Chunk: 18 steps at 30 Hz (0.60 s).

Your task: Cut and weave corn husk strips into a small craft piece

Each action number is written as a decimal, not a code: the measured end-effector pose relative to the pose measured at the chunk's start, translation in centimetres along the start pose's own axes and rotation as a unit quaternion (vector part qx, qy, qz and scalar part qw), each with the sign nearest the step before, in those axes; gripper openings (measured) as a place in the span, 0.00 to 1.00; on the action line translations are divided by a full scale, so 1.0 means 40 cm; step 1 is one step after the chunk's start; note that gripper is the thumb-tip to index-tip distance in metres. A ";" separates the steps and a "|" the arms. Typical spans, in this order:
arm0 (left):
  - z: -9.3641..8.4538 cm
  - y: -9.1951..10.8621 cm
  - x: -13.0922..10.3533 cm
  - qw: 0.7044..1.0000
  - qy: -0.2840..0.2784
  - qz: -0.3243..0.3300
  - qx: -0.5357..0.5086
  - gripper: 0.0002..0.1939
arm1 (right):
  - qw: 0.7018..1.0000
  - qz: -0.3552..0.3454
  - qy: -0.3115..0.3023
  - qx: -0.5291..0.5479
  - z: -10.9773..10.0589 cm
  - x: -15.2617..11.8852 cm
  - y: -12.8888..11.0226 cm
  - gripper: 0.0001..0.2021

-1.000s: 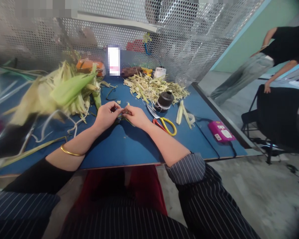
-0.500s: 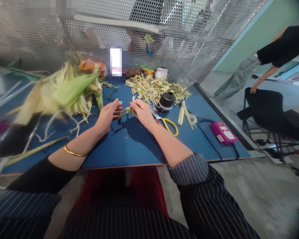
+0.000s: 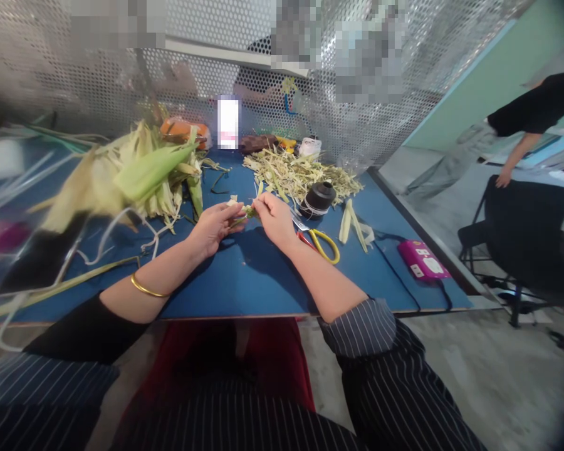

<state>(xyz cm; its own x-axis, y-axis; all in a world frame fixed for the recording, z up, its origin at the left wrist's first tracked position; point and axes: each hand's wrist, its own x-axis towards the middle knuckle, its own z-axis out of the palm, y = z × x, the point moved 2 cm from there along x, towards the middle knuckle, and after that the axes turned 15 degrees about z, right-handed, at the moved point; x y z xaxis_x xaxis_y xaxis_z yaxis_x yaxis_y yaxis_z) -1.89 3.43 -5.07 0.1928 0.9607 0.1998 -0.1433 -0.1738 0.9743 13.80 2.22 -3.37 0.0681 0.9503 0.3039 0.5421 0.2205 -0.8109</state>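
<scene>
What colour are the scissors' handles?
One handle is yellow, the other red; the head view shows them best.

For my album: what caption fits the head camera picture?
Left hand and right hand work a green strip near scissors, black spool and corn husks.

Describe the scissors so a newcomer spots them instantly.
On the blue table, find the string-wrapped black cone right of the right hand. The scissors lie just on its near side; their yellow and red handles set them apart from it and the pale husk strips.
</scene>
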 end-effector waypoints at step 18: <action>0.011 0.022 -0.011 0.996 0.054 -0.004 -0.076 0.11 | 0.985 0.074 -0.028 0.152 0.011 -0.011 -0.003 0.10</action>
<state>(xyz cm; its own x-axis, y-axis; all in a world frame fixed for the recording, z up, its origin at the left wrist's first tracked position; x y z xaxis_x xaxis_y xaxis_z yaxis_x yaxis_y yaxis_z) -1.70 2.75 -4.26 0.0901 0.9811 0.1714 -0.2894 -0.1389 0.9471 13.34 1.84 -3.61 0.0762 0.9858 0.1499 0.2526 0.1263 -0.9593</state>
